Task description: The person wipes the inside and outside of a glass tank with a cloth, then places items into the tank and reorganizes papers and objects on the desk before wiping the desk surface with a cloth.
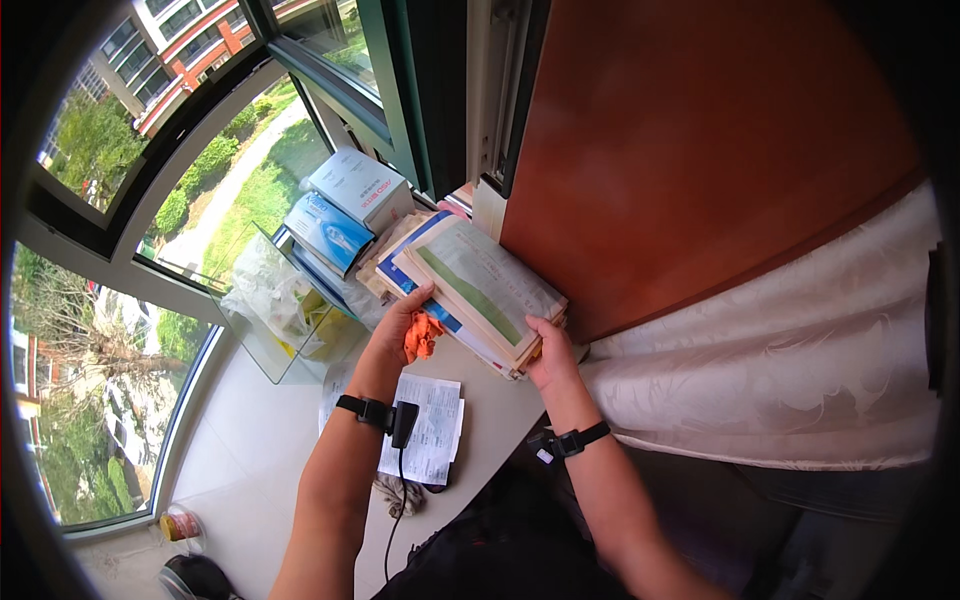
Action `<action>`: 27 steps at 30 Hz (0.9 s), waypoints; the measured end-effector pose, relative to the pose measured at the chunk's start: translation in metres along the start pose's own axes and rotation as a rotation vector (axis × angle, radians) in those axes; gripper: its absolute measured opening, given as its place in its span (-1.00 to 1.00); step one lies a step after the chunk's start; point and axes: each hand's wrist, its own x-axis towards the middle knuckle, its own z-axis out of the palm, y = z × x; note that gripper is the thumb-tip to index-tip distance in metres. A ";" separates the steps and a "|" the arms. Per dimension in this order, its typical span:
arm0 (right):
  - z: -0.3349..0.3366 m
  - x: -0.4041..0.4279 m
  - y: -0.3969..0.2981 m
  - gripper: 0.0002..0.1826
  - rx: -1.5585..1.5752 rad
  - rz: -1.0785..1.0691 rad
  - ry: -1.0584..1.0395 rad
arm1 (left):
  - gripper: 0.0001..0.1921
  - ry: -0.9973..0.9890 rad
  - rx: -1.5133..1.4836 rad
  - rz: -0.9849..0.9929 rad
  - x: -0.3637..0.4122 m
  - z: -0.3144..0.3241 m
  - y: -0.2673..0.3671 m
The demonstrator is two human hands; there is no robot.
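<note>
Both hands hold a thick stack of books and papers (480, 277) over the windowsill. My left hand (401, 322) grips its near left edge and also has a crumpled orange cloth (422, 335) under the fingers. My right hand (553, 351) clasps the near right corner, thumb on top; its fingers below are hidden. The top item has a grey and green cover with writing. Just beyond the stack are a blue printed box (328, 231) and a white carton (360, 187). Printed sheets (427, 427) lie on the sill below my left hand.
A glass tank (281, 337) with plastic bags inside stands left on the pale sill (247, 442). A grey cloth (399, 495) lies near the sheets, a jar (180, 525) at lower left. A brown panel (675, 150) and pale curtain (765, 360) are on the right; an open window frame is above.
</note>
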 end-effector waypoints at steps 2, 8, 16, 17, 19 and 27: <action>-0.011 -0.002 0.010 -0.39 -0.098 -0.136 -0.033 | -0.58 0.022 -0.065 0.058 -0.005 -0.011 0.011; -0.044 -0.023 0.008 -0.33 -0.161 -0.185 -0.079 | -0.56 -0.027 0.227 0.136 -0.004 -0.017 -0.016; 0.011 -0.035 -0.003 -0.23 -0.454 -0.213 -0.235 | -0.47 0.058 -0.015 0.339 -0.057 -0.045 -0.023; 0.027 -0.030 0.000 -0.23 -0.458 -0.209 -0.246 | -0.47 0.104 -0.045 0.374 -0.062 -0.050 -0.019; 0.063 -0.017 0.008 -0.25 -0.406 -0.152 -0.295 | -0.45 0.161 -0.066 0.447 -0.068 -0.061 -0.009; 0.177 0.026 0.024 -0.20 -0.045 0.014 -0.638 | -0.61 0.275 -0.544 0.620 -0.036 -0.051 0.031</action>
